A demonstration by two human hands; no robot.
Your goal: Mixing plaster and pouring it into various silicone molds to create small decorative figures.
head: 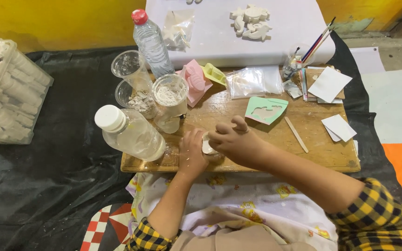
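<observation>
Plastic bin (10, 93): far left, on the black sheet (75, 153), filled with pale plaster pieces.
Big bottle (129, 132): clear, white cap, lying tilted on the near left corner of the wooden board (322, 148).
Cups: two clear plastic cups (131, 69) behind it, the nearer one holding white crumbs; a third cup of white powder (170, 100) stands just to their right.
Water bottle (152, 44): red cap, upright, far of the cups.
Left hand (192, 153): palm down on the board's near edge, fingers curled together against the left side of a small white lump (207, 145), touching it.
White lump: between the two hands, on the board near its near edge, mostly covered.
Right hand (236, 139): laid over the lump from the right, fingers bent and pressed on its top; whether they fully clamp it, I cannot tell.
Moulds: pink mould (194, 81) and yellow mould (214, 73) far of the hands; green mould (266, 110) just far-right of the right hand.
Wooden stick (296, 135): lying right of the green mould.
Plastic bag (252, 81): clear, on the board's far edge.
Brushes (317, 44): standing in a small cup, far right.
Paper cards (336, 104): white, at the right end of the board.
Plaster figures (251, 21): white, on the white surface at the far side.
</observation>
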